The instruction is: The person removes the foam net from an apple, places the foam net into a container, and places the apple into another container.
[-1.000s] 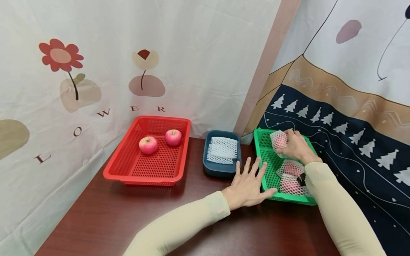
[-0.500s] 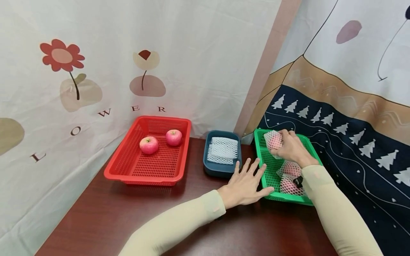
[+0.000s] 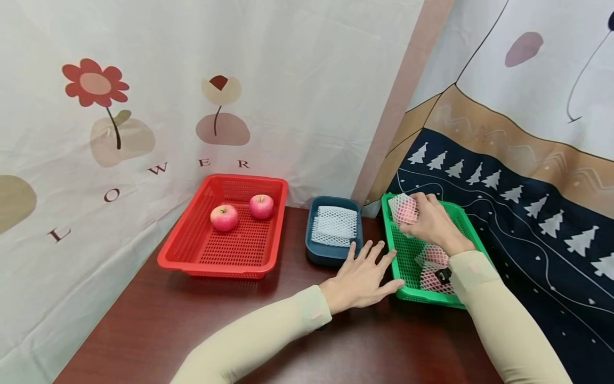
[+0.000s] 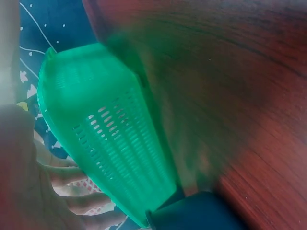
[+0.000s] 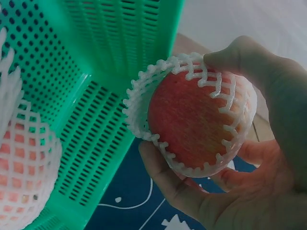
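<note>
Over the green basket (image 3: 406, 261), the right hand (image 3: 434, 221) holds a netted apple (image 3: 404, 209) (left hand (image 3: 361, 280) spread wide); two bare apples (image 3: 224, 217) seem done, other netted apples (image 3: 435, 255) remain.

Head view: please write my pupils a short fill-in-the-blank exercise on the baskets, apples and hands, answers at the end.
1. The red basket holds exactly ____ apples.
2. The blue tray stands between the red basket and the ____ basket.
3. One netted apple is gripped by the person's ____ hand.
4. Its fingers spread, the left hand holds ____.

Missing words: two; green; right; nothing.
</note>
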The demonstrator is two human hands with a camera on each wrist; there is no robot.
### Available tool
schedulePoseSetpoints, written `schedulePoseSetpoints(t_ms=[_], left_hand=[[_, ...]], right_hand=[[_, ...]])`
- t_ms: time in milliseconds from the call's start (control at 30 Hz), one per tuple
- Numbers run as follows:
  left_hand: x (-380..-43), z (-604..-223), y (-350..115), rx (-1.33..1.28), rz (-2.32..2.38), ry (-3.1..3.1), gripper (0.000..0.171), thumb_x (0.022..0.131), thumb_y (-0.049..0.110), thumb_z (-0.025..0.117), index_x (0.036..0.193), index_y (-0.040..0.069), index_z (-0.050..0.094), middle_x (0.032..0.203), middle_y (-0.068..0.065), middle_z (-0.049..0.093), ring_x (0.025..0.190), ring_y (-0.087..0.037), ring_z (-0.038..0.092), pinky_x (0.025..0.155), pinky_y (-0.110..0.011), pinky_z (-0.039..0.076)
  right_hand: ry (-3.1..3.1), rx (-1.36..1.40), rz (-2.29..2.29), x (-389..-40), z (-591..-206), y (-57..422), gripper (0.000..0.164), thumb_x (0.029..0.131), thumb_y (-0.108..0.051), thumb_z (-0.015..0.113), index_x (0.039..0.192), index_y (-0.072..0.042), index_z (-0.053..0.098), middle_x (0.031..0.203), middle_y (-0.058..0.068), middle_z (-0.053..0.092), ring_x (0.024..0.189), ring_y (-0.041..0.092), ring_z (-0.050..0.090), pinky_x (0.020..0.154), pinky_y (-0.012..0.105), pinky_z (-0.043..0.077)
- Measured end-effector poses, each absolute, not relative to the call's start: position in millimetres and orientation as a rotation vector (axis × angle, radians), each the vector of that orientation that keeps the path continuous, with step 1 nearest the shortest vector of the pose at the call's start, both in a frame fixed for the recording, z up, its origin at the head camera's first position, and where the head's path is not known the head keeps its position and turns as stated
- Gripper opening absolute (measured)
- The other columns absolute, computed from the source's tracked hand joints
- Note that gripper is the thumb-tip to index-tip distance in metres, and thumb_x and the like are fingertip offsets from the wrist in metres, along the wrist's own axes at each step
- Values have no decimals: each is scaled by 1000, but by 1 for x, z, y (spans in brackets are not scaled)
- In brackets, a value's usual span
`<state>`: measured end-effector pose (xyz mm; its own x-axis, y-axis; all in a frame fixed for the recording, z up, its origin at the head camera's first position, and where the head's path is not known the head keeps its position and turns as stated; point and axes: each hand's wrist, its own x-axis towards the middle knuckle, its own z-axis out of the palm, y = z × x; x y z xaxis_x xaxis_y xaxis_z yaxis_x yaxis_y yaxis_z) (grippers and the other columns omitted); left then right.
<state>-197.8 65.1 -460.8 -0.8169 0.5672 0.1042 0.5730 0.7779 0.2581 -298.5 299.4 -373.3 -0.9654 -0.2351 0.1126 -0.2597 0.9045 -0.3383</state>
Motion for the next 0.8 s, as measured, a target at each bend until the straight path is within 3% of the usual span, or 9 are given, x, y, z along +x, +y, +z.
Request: schedulePoseSetpoints(t_ms=[800], left_hand=[[-192,-452,38,-904,-401,-2876,78,120,74,33,181,26,44,188,-8,42,175,-37,42,143,-71,31]], right_hand=[[-2959,456,577,-286,-373,279,89,96,-31,85,168,5,46,154,37,54,124,51,62,108,72,58]])
